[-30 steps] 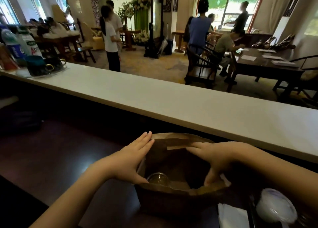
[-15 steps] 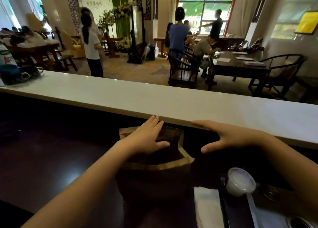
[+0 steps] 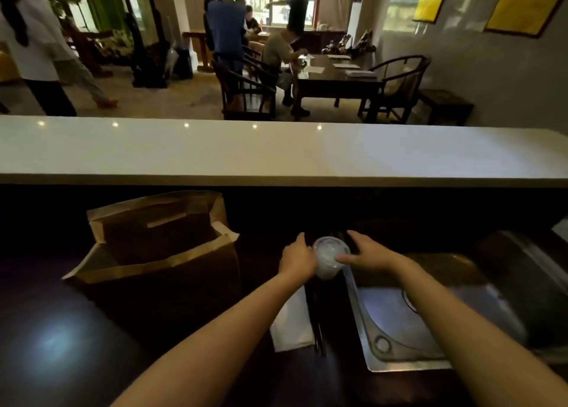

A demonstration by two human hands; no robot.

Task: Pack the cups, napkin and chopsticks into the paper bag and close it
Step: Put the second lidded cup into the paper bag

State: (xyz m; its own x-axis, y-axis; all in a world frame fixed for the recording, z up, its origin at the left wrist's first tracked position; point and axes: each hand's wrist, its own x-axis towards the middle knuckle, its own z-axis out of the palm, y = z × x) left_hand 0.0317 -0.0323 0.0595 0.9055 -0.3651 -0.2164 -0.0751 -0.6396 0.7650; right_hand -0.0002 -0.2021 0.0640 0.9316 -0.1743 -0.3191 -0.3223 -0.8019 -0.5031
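Cup (image 3: 330,257), translucent plastic, round lidded, clasped between left hand (image 3: 297,260) and right hand (image 3: 367,253) fingers, open brown paper bag (image 3: 159,253) left

Paper bag (image 3: 159,271): plain brown, unpatterned. Cup (image 3: 330,257): translucent, milky white. Napkin (image 3: 292,323): white. Chopsticks (image 3: 316,323): dark. Table (image 3: 61,345): dark brown, glossy. Raised ledge (image 3: 276,151): off-white. Sink (image 3: 415,323): steel grey.

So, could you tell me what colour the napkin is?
White; the napkin shows best in the head view.
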